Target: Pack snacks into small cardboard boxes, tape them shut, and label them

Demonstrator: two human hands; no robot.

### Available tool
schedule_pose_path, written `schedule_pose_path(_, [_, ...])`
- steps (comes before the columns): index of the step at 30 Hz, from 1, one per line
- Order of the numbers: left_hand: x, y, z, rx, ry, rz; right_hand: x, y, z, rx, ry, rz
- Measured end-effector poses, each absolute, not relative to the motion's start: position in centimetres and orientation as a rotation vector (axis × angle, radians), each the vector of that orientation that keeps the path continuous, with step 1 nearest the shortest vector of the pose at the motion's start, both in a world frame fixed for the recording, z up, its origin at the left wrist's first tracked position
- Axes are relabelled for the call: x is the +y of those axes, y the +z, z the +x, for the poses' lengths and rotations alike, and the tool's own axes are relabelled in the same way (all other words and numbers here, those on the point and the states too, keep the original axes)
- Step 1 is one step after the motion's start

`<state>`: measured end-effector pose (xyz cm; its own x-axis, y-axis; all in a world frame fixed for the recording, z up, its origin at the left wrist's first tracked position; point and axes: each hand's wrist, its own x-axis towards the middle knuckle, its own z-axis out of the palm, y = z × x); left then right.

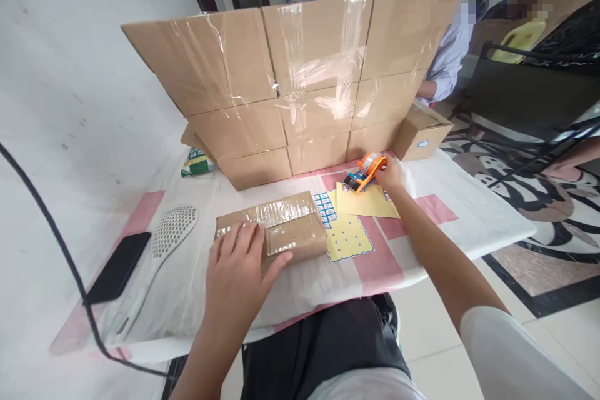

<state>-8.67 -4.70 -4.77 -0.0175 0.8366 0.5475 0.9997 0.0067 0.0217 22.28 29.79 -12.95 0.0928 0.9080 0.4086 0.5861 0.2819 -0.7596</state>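
Observation:
A flat cardboard box [295, 231] with shiny clear tape across its top lies on the cloth-covered table in front of me. My left hand [241, 256] rests on the box's near left part, fingers spread over the top and thumb stretched along the near edge. To the right, my right hand [390, 176] is closed around the orange end of a tape dispenser [363, 176] with a blue and black front. A roll of clear tape sits in it. Beneath the dispenser are a plain yellow sheet [360, 201] and a yellow patterned sheet with blue-edged labels [349, 239].
A wall of taped cardboard boxes [319, 75] stands at the back. Beside it is a smaller box [422, 131]. On the left lie a white slotted skimmer [173, 231], a black phone [119, 267] and a green packet [197, 162]. A person [452, 50] is behind the boxes.

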Motion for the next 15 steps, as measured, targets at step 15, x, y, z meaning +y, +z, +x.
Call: schedule_pose_path(15, [9.7,4.4,-4.4,-1.98,-1.641,-2.845,18.9,-1.6,14.8,-1.537,0.183,-0.813])
